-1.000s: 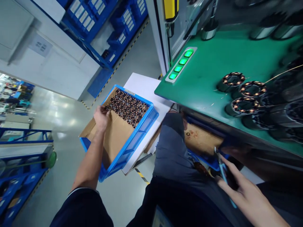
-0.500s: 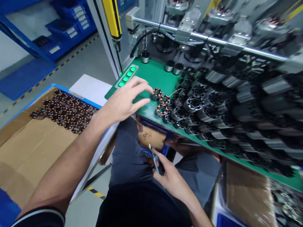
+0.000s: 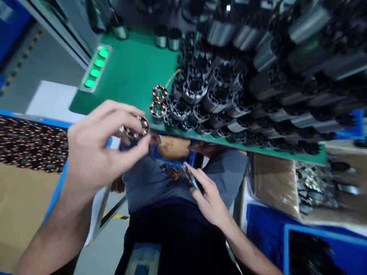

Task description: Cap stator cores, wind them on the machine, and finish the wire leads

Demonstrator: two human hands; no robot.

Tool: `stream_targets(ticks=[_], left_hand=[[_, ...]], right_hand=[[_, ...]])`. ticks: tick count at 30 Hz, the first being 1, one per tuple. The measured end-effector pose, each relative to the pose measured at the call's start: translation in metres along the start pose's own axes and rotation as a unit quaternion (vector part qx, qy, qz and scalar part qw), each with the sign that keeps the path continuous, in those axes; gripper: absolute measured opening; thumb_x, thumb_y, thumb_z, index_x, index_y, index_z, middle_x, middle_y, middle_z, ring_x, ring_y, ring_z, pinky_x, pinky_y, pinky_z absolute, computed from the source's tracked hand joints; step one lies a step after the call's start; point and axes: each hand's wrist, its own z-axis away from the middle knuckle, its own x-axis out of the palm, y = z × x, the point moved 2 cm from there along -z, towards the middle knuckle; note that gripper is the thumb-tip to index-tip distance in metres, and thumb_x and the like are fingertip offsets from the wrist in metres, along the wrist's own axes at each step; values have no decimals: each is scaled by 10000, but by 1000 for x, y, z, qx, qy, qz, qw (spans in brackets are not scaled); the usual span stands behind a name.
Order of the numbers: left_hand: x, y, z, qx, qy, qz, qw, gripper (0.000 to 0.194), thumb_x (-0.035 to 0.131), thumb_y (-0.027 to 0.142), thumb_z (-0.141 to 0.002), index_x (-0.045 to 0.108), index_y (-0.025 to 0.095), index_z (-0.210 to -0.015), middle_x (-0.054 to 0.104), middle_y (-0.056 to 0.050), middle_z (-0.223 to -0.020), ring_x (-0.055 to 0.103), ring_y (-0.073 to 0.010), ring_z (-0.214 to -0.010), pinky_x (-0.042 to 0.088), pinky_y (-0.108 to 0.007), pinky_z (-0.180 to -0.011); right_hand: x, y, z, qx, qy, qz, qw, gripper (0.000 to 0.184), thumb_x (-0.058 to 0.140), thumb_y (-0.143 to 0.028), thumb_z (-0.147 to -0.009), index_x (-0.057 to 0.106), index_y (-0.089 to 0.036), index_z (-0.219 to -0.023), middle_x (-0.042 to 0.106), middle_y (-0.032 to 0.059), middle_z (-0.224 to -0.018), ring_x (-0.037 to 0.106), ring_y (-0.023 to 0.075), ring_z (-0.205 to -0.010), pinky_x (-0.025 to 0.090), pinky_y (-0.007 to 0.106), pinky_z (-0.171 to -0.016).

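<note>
My left hand (image 3: 107,143) pinches a copper-wound motor stator (image 3: 143,126) between thumb and fingers, lifted off the front left edge of the green work surface (image 3: 126,72). Two more wound stators, a rear one (image 3: 159,93) and a front one (image 3: 157,109), stand on that surface just right of it. A loose copper wire end (image 3: 172,77) sticks up from the rear one. Low over my lap, my right hand (image 3: 208,194) is closed around blue-handled cutters (image 3: 194,181), their tip pointing up and left. Motion blurs the details of the jaws.
Dark stator cores (image 3: 219,97) crowd the right of the green surface, some stacked. Green-lit buttons (image 3: 96,68) sit at its left. Wound stators (image 3: 31,145) lie on cardboard at left. A blue bin with cardboard (image 3: 173,148) is below the edge; blue crates (image 3: 266,225) stand at lower right.
My left hand has closed on the leftmost wound stator and lifted it off the green surface toward me. My right hand still holds the cutters. The camera view has shifted.
</note>
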Motion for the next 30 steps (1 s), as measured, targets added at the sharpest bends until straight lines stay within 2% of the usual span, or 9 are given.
stream_targets(ticks=[2,4,9,12,15,20,24,28,30], left_hand=[[15,25,28,8,8,-15,1000,145,969,351,-990,837,303,-953,908,-9,-1223,830,-230,-1055,639,-325,-715],[30,38,48,9,26,-19,999,211,1018,415,-983,835,320,-933,919,1,-1173,848,-231,-984,640,-358,-711],[48,40,68,-25,51,0,998,252,1040,528,-990,869,351,-933,936,3,-1158,871,-254,-982,647,-404,-736],[46,41,69,-12,35,15,999,238,1027,500,-1012,867,333,-957,932,-16,-1184,870,-232,-975,652,-371,-720],[45,43,68,0,21,8,1000,286,1001,529,-1039,833,320,-939,929,-14,-1157,868,-212,-940,615,-346,-663],[48,41,70,-3,12,6,1000,306,986,570,-1038,816,345,-921,928,7,-1136,848,-218,-850,564,-365,-568],[48,40,75,-3,10,14,1000,214,1012,474,-1000,845,351,-948,931,8,-1165,840,-215,-852,561,-353,-567],[50,36,78,-21,13,40,999,210,1048,405,-961,850,333,-943,916,0,-1140,847,-221,-918,634,-335,-652],[54,33,78,-68,5,119,990,231,1071,388,-930,857,304,-950,897,-24,-1142,862,-232,-1000,691,-310,-714]], right_hand=[[-6,-16,-3,-34,17,1,999,742,621,-195,-1057,721,-269,-1788,806,69,-1098,744,251,-962,707,400,-929],[-11,-29,-8,-63,22,-5,998,744,616,-177,-1073,699,-262,-1808,785,66,-1077,706,243,-931,692,393,-882],[-13,-43,-12,-102,13,-36,994,739,632,-148,-1066,697,-252,-1795,814,76,-1170,730,248,-1019,691,418,-952],[-11,-41,-10,-113,12,-45,992,751,638,-142,-1059,684,-279,-1796,870,108,-1424,752,259,-1074,699,464,-1022],[-8,-38,-8,-101,16,-33,994,790,633,-146,-1038,672,-312,-1810,825,119,-1658,771,277,-1128,707,498,-1052],[-8,-39,-6,-89,20,-22,996,767,635,-163,-1030,711,-303,-1780,865,123,-1586,780,280,-1080,728,476,-970],[-8,-37,-4,-89,30,-8,996,766,626,-155,-1032,731,-321,-1772,887,113,-1577,799,257,-969,737,445,-897],[-7,-35,-5,-90,31,-26,995,718,636,-136,-1012,808,-302,-1689,920,85,-1518,886,263,-1046,749,429,-976],[-8,-33,-8,-59,36,-33,997,668,631,-144,-1039,829,-282,-1662,947,75,-1359,858,237,-948,735,401,-928]])
